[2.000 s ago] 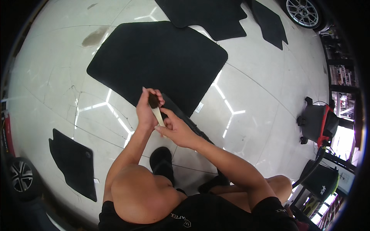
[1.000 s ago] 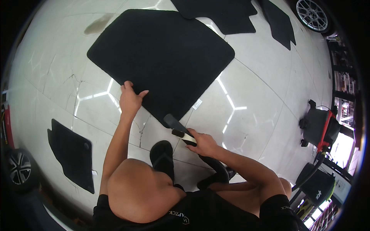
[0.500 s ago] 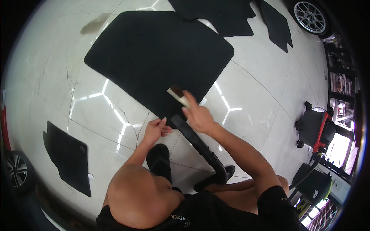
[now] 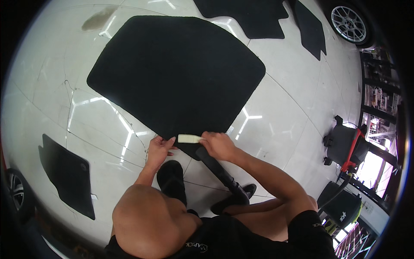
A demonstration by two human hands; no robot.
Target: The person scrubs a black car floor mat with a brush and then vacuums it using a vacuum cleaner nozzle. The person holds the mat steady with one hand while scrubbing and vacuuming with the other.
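A large black car mat [image 4: 172,77] lies in front of me, its near corner pointing toward my feet. My left hand [image 4: 158,150] grips the mat's near-left edge, thumb on top. In my right hand [image 4: 219,146] is a brush with a cream-coloured back [image 4: 188,138], bristle side down on the mat near its corner. The bristles are hidden beneath it. A black vacuum hose with a nozzle [image 4: 215,169] reaches from between my legs to the mat's near corner, just under my right hand.
More black mats lie about: one at the left [image 4: 69,177], a notched one at the top [image 4: 252,19] and a narrow one [image 4: 311,30] beside a car wheel [image 4: 348,25]. Another wheel [image 4: 17,190] is at far left. A black-and-red wheeled machine [image 4: 345,144] and a vacuum [image 4: 340,203] stand right.
My right hand has brought the brush down and toward me, onto the near corner, with its back now facing up. My left hand has closed on the mat's edge, slightly left and lower.
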